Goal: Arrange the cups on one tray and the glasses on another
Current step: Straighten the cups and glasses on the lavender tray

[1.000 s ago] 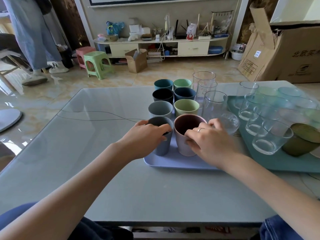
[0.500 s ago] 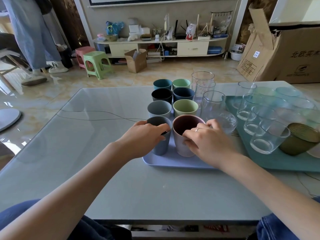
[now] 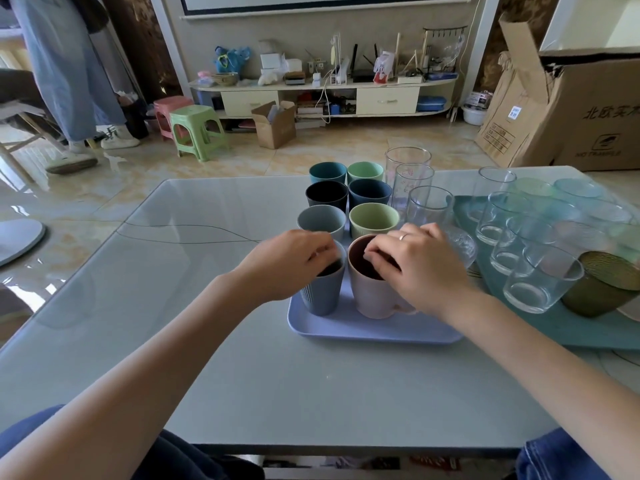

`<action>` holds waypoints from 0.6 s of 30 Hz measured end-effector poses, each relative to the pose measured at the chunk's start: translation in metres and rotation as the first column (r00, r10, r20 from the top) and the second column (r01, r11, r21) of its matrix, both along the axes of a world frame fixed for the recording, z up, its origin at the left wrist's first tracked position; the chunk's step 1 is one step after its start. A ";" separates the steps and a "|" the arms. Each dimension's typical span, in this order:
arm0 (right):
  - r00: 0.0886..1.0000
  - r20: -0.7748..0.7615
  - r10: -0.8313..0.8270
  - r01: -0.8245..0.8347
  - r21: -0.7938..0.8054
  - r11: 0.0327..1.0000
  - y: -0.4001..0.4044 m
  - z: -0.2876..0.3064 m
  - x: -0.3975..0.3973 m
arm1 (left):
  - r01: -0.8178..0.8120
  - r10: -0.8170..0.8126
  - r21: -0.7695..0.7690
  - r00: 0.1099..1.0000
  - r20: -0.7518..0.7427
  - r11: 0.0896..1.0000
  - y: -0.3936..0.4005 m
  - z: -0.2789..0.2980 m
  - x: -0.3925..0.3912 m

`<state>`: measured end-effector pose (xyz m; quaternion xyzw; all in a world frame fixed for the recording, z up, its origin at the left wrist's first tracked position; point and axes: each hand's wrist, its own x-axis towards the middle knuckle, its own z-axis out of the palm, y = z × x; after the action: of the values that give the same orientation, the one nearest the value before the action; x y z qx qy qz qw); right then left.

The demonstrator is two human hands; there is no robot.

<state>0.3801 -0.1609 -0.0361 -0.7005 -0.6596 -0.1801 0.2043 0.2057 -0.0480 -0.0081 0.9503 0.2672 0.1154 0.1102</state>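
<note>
Several coloured cups stand in two rows on a lilac tray [image 3: 374, 329]. My left hand [image 3: 287, 261] grips the rim of the nearest blue-grey ribbed cup [image 3: 320, 294], fingers curled over its edge. My right hand [image 3: 419, 263] holds the rim of the pink cup [image 3: 372, 296] beside it, fingertips inside. Behind them are a grey cup [image 3: 320, 220], a light green cup [image 3: 374, 220] and darker cups. Clear glasses [image 3: 535, 285] stand on a teal tray [image 3: 588, 330] at the right. Tall glasses [image 3: 408, 168] stand between the two trays.
A dark green glass bowl [image 3: 602, 284] sits on the teal tray's near end. A thin wire [image 3: 180, 233] crosses the table's left half. A large cardboard box [image 3: 581, 109] stands at the back right. Stools [image 3: 197, 131] and a person's legs [image 3: 72, 98] are across the floor.
Both hands have shifted up from the cups' sides onto their rims, fingertips now over the edges. The cups stay on the tray.
</note>
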 end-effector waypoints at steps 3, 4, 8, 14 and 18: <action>0.997 -0.061 -0.052 0.050 -0.029 0.998 0.014 0.017 0.009 | -0.202 0.189 0.030 0.951 0.244 0.979 0.024 0.003 0.009; 0.996 -0.055 -0.077 0.073 -0.068 0.995 0.021 0.020 0.013 | -0.279 0.268 -0.004 0.918 0.292 0.960 0.034 0.003 0.012; 0.983 -0.127 -0.134 0.101 -0.240 0.965 0.048 0.023 0.021 | -0.453 0.485 -0.199 0.860 0.161 0.869 0.063 -0.009 0.023; 0.963 -0.234 -0.135 0.068 -0.275 0.959 0.064 0.022 0.018 | -0.464 0.566 -0.503 0.822 0.064 0.730 0.074 -0.017 0.041; 0.947 -0.295 -0.125 0.040 -0.279 0.960 0.067 0.020 0.017 | -0.443 0.562 -0.524 0.823 0.085 0.727 0.071 -0.019 0.045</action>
<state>0.3966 -0.0938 -0.0164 -0.7685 -0.6075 0.0146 0.2003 0.2510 0.0228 -0.0271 0.7617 0.5209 0.1836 0.3387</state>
